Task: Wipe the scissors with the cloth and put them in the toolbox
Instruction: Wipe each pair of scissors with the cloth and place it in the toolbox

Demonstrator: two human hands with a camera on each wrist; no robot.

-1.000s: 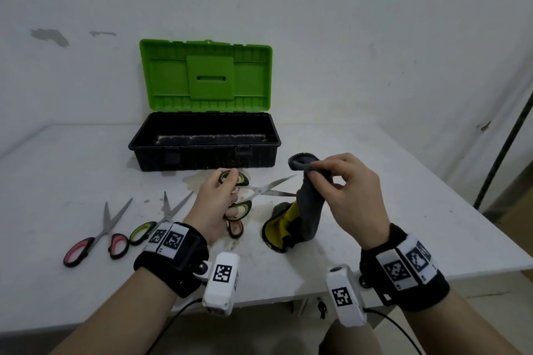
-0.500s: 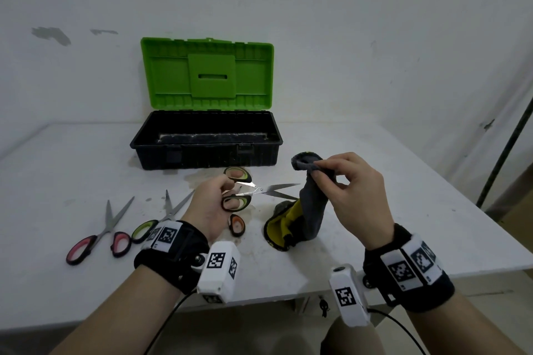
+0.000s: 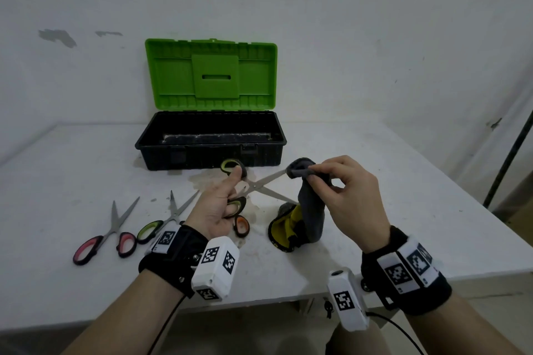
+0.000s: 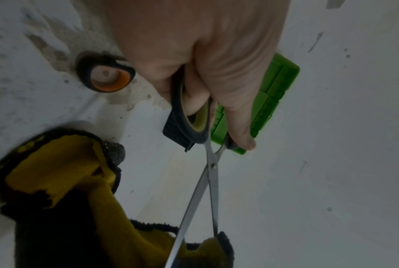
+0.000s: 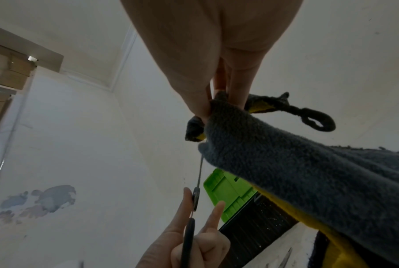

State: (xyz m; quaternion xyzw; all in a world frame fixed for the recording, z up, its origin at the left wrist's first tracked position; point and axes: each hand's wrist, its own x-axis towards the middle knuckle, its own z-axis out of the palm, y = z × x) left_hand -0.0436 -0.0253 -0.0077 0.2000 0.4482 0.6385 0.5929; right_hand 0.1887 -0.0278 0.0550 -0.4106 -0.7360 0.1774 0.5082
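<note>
Right hand: fingertips pinch a fold of the cloth.
Cloth: grey fleece with a yellow inner face, draping down to the right; a small loop sticks out at its upper edge.
Scissors: seen edge-on, one blade running up into the pinched fold.
Left hand: holds the dark handles from below.
Toolbox: green lid raised, black body beneath, behind the cloth.
</note>
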